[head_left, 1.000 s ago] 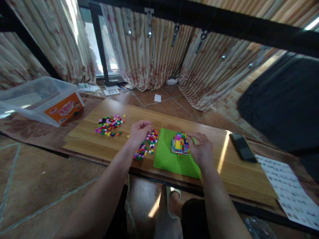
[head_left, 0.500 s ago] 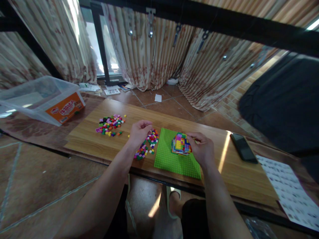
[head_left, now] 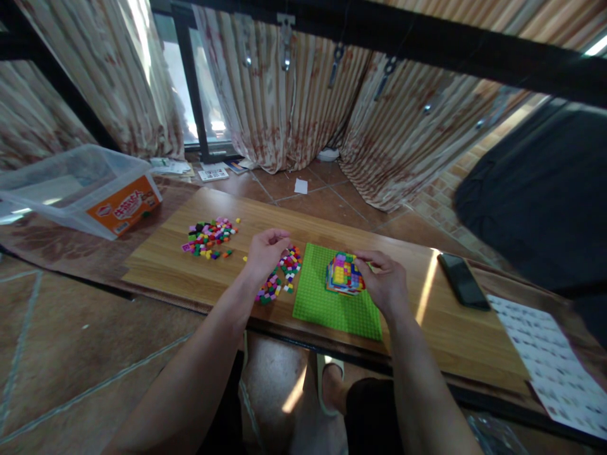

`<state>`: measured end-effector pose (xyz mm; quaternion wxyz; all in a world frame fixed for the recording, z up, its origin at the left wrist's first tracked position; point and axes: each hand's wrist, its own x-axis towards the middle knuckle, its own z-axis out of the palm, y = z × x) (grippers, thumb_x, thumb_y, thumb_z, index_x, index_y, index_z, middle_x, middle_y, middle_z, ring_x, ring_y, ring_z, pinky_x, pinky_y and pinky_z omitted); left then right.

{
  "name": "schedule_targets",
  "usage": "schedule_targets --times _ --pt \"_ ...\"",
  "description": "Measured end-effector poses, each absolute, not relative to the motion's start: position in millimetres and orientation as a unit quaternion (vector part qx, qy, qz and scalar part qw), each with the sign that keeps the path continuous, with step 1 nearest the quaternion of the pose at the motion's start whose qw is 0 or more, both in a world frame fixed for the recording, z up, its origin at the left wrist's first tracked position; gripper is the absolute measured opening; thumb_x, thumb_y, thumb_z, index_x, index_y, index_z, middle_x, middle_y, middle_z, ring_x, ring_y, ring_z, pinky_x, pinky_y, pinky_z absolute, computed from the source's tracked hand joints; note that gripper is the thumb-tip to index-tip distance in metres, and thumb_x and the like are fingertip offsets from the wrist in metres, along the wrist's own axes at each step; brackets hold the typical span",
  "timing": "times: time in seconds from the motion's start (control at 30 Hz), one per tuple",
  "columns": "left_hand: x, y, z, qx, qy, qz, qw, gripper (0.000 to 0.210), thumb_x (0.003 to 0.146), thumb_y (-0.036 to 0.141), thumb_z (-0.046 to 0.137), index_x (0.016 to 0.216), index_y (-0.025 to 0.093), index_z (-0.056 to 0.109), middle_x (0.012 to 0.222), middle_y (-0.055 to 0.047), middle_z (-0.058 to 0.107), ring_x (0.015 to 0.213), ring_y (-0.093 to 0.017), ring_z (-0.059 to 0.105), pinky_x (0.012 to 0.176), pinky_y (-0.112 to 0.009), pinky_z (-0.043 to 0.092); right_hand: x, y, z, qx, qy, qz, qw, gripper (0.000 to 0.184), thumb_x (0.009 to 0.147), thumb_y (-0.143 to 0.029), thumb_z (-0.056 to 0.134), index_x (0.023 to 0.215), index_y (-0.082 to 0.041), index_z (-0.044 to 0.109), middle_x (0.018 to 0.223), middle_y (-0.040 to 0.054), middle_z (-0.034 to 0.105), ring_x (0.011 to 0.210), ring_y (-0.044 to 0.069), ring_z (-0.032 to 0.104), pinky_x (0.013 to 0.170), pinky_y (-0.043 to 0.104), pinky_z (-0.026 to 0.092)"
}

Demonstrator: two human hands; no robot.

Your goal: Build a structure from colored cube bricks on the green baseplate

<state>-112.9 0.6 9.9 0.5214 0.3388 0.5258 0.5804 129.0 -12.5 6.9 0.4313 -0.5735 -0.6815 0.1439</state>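
Several coloured layers are already up on the brick build (head_left: 344, 278), just left of the right hand (head_left: 379, 278) and seated on the green baseplate (head_left: 313, 300) between the 2 hands. And look at that right hand: fingers and thumb curled narrow at the build's edge, though whether a brick sits between them, I cannot tell.

Over to the left hand (head_left: 266, 253), fingers bent close together above the near heap (head_left: 270, 289), its grip hidden too. So the body of the build stands, its top a patchwork of yellow, purple and blue, and bare studs surround it. Plenty is unused: the near heap beside the left hand, plus heap number 2, the far heap (head_left: 211, 236), farther left on the table (head_left: 165, 262). How many layers remain? From here, no telling; the printed sheet (head_left: 550, 360), well right of the right hand, is too blurred to read.
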Motion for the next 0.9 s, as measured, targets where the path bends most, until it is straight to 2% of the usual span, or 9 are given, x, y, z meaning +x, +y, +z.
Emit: schedule_targets --times 0.3,0.6,0.77,0.9 --pt "-112 0 9 0.34 0.531 0.577 0.519 0.009 0.068 0.014 0.066 0.077 0.014 0.066 0.062 0.002 0.063 0.055 -0.007 0.055 0.056 -0.019 0.043 130 -11 12 -0.534 -0.739 0.093 0.399 0.025 0.083 -0.025 0.057 0.102 -0.024 0.074 0.094 0.0056 0.075 0.086 0.022 0.068 0.085 0.041 0.052" --pt "-110 1 4 0.342 0.53 0.572 0.524 0.013 0.066 0.016 0.069 0.078 0.015 0.066 0.065 0.002 0.064 0.058 -0.008 0.057 0.06 -0.021 0.046 137 -4 10 -0.54 -0.73 0.16 0.387 0.03 0.081 -0.027 0.058 0.108 -0.024 0.071 0.095 0.0051 0.074 0.091 0.022 0.067 0.089 0.041 0.051" --pt "-111 2 1 0.352 0.527 0.572 0.52 0.014 0.066 0.017 0.07 0.079 0.015 0.066 0.066 0.002 0.064 0.058 -0.008 0.057 0.06 -0.021 0.046 137 -4 3 -0.543 -0.704 0.187 0.418 0.027 0.08 -0.03 0.06 0.104 -0.024 0.072 0.097 0.0046 0.074 0.091 0.021 0.067 0.089 0.041 0.051" --pt "-112 3 2 0.355 0.522 0.573 0.522 0.014 0.065 0.017 0.07 0.078 0.015 0.066 0.064 0.002 0.064 0.055 -0.008 0.055 0.058 -0.02 0.044 134 -5 2 -0.56 -0.672 0.207 0.439 0.022 0.078 -0.034 0.063 0.093 -0.021 0.073 0.089 0.005 0.075 0.085 0.021 0.068 0.083 0.039 0.052"
